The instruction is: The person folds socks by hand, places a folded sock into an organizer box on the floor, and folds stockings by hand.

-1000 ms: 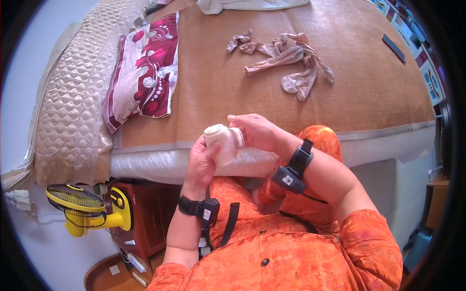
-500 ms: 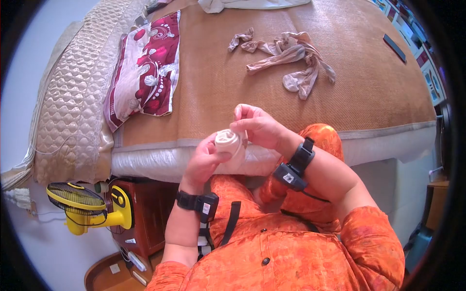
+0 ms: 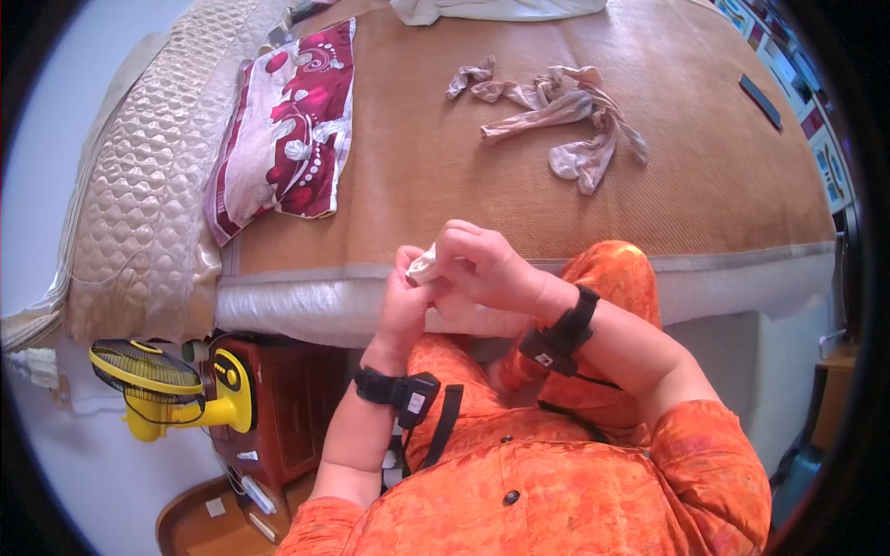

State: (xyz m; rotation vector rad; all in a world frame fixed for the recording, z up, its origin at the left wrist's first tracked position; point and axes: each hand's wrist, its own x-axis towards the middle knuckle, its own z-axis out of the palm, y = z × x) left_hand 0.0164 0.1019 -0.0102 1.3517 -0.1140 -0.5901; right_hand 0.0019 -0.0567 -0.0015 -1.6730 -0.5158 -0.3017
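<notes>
A small rolled bundle of white cloth (image 3: 423, 266) is between my two hands, above the near edge of the bed; most of it is hidden by fingers. My left hand (image 3: 406, 295) is closed around its left side. The fingers of my right hand (image 3: 475, 267) pinch it from the right, with the knuckles turned up. Several crumpled, pinkish-beige stockings (image 3: 575, 116) lie on the brown mat (image 3: 417, 139) beyond my hands.
A maroon and white pillow (image 3: 292, 130) lies at the left beside a quilted beige cover (image 3: 139, 185). A dark phone-like object (image 3: 760, 102) rests at the far right. White cloth (image 3: 501, 7) lies at the back. A yellow fan (image 3: 185, 389) stands near a red-brown cabinet (image 3: 287, 398).
My right hand has come down onto the white roll from just above it, and its fingers now cover much of it. My left hand has turned and closed further around the roll.
</notes>
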